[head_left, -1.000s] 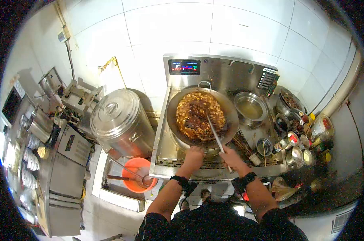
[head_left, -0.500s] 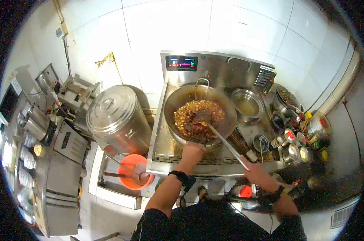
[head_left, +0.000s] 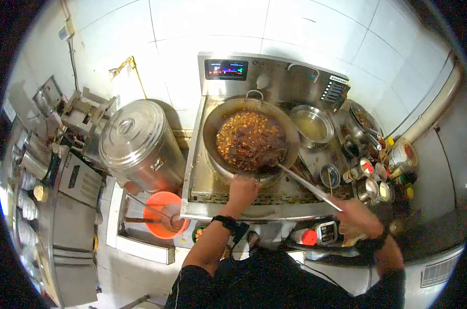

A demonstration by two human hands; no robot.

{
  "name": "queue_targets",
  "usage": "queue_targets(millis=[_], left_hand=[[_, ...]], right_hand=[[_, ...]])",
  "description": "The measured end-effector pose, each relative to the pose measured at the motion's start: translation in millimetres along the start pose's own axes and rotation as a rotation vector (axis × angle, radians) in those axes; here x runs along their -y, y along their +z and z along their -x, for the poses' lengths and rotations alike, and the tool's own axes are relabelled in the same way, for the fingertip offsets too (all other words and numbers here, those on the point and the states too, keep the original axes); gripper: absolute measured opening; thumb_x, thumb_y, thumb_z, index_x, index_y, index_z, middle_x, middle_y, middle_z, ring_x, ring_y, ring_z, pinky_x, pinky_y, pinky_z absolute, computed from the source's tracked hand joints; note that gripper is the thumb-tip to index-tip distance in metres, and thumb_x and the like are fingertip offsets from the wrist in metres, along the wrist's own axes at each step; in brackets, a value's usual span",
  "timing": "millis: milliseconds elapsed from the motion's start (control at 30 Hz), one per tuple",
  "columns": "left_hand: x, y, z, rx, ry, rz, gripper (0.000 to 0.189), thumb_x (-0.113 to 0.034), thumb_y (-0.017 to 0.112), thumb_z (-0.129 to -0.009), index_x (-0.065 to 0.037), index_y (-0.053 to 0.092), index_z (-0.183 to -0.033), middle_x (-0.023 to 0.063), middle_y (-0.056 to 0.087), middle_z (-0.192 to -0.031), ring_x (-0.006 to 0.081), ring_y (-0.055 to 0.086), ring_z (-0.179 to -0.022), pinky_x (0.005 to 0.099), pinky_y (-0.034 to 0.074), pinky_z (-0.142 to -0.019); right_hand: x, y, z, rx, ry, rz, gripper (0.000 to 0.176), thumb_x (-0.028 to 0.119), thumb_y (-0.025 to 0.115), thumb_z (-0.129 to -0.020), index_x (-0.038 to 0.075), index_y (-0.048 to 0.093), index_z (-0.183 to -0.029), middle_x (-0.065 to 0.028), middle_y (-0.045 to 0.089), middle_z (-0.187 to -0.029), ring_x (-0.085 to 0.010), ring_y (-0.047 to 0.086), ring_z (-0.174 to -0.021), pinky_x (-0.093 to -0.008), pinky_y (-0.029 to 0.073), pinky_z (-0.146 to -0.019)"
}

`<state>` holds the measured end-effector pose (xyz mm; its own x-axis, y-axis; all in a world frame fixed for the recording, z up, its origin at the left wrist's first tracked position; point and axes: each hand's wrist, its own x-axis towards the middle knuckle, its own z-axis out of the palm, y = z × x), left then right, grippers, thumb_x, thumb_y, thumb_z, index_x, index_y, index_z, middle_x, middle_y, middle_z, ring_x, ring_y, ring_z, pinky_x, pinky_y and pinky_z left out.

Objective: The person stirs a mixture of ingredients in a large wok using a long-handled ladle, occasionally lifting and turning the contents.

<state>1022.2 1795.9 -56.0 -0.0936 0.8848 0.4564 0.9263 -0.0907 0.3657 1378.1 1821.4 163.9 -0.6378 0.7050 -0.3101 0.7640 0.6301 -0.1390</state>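
A large wok (head_left: 290,123) stands on the steel stove, holding a dark red-brown sauce with many pale chunks (head_left: 249,136). My left hand (head_left: 244,189) is closed at the wok's near rim; whatever it grips there is hidden under the fingers. My right hand (head_left: 358,216) is wrapped round the end of a long metal-handled utensil (head_left: 311,187). That utensil slants up and left over the wok's right rim, and its head is hidden in the sauce at the near right.
A lidded steel pot (head_left: 135,139) stands left of the stove, above an orange bucket (head_left: 153,226). Right of the wok are a steel bowl of liquid (head_left: 313,126), a small dark bowl (head_left: 330,176) and several seasoning containers (head_left: 370,188). A lit control panel (head_left: 226,69) is behind.
My right hand has moved right and slightly down, drawing the utensil's head from the wok's middle toward its near right edge. The whole view has shifted slightly.
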Motion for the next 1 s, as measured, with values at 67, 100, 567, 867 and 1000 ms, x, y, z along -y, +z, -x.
queue_targets(millis=[67, 100, 567, 867, 1000], left_hand=[[-1, -2, -2, 0.086, -0.049, 0.036, 0.027, -0.033, 0.069, -0.082, -0.007, 0.064, -0.073, 0.0121, 0.064, -0.071, 0.0322, 0.063, -0.08, 0.0465, 0.046, -0.083], [-2, -5, -2, 0.069, -0.033, 0.03, 0.028, -0.033, 0.068, -0.083, -0.008, 0.065, -0.073, 0.0126, 0.065, -0.071, 0.0323, 0.063, -0.08, 0.0466, 0.046, -0.083], [-4, -12, -7, 0.195, 0.016, -0.039, 0.027, -0.029, 0.066, -0.084, -0.007, 0.062, -0.069, 0.0143, 0.063, -0.068, 0.0337, 0.062, -0.073, 0.0457, 0.045, -0.076], [-8, -2, 6, 0.211, 0.061, -0.223, 0.021, -0.027, 0.064, -0.086, -0.007, 0.06, -0.083, 0.0129, 0.063, -0.084, 0.0304, 0.059, -0.086, 0.0436, 0.043, -0.082], [-7, -3, 5, 0.178, 0.034, -0.115, 0.02, -0.026, 0.063, -0.087, -0.007, 0.061, -0.083, 0.0137, 0.064, -0.086, 0.0301, 0.06, -0.088, 0.0433, 0.044, -0.083]], right_hand=[[11, 24, -23, 0.112, 0.109, -0.058, 0.064, 0.021, 0.061, -0.09, 0.019, 0.037, -0.149, -0.0261, 0.064, -0.079, -0.0427, 0.063, -0.067, -0.0524, 0.051, -0.066], [13, 44, -36, 0.075, 0.109, -0.045, 0.064, 0.021, 0.06, -0.091, 0.018, 0.036, -0.15, -0.0269, 0.064, -0.079, -0.0435, 0.063, -0.069, -0.0536, 0.051, -0.067], [63, 135, -195, -0.018, 0.025, -1.037, 0.065, 0.018, 0.052, -0.098, 0.011, 0.024, -0.155, -0.0114, 0.06, -0.076, -0.0219, 0.056, -0.058, -0.04, 0.048, -0.054], [50, 137, -144, 0.26, 0.023, -1.384, 0.064, 0.015, 0.053, -0.098, 0.017, 0.025, -0.156, 0.0011, 0.05, -0.068, -0.0094, 0.047, -0.05, -0.027, 0.042, -0.045], [28, 96, -90, 0.232, 0.081, -0.845, 0.064, 0.021, 0.057, -0.095, 0.016, 0.032, -0.154, -0.0044, 0.062, -0.08, -0.0118, 0.057, -0.059, -0.0291, 0.047, -0.051]])
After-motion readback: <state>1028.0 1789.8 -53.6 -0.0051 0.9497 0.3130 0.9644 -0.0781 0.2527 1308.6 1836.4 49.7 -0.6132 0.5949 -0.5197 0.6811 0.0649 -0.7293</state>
